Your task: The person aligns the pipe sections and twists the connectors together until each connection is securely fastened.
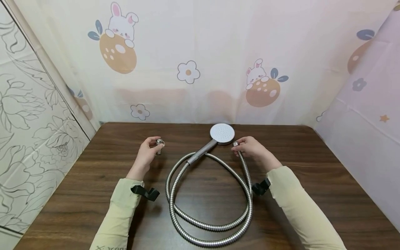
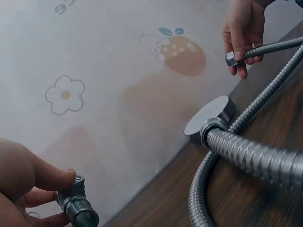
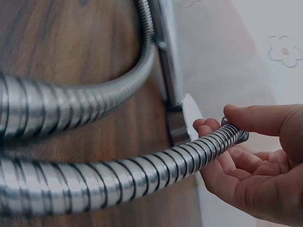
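Here we see the left hand (image 1: pixel 146 155) pinching a small chrome fitting (image 1: pixel 159 147) between thumb and fingers, above the wooden table (image 1: pixel 212 194); the right hand (image 1: pixel 251 147) pinches the metal nut (image 1: pixel 235 144) at one end of the ribbed hose (image 1: pixel 212 244), just beside the shower head (image 1: pixel 222 133); we find the hose's other end joined to the handle (image 1: pixel 203 152), its loops lying between both arms.
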{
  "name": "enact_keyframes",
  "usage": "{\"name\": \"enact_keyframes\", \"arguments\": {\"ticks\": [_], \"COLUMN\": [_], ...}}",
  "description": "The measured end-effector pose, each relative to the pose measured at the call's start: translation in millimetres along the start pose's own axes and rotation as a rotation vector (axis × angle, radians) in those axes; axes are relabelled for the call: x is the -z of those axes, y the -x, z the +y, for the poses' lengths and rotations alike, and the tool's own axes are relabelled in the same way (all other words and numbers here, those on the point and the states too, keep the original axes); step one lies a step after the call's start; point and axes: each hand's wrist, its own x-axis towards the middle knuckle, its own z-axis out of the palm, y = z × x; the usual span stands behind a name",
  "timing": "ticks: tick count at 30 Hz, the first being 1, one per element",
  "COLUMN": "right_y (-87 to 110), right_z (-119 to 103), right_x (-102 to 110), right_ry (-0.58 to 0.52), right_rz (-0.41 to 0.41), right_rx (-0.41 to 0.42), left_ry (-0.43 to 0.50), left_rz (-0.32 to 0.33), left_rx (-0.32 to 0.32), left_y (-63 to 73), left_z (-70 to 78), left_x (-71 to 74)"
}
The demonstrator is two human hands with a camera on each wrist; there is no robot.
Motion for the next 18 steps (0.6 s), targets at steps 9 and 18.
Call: {"name": "enact_keyframes", "arguments": {"ticks": [9,18], "right_y": [8.7,11.8], "right_z": [-6,-6], "right_x": [-2,-13], "right_ry": [-0.161,-0.358], "right_rz": [0.047,0.062], "right_rx": [0.030,0.113], "left_ry": [0.054,0.148], "left_rz": [-0.018,-0.018], "left_rx": [-0.006,-0.012], "left_y": [3.6,4.4], "left_z": [7.5,10.5], "left_x": [-7.5,-11.9]}}
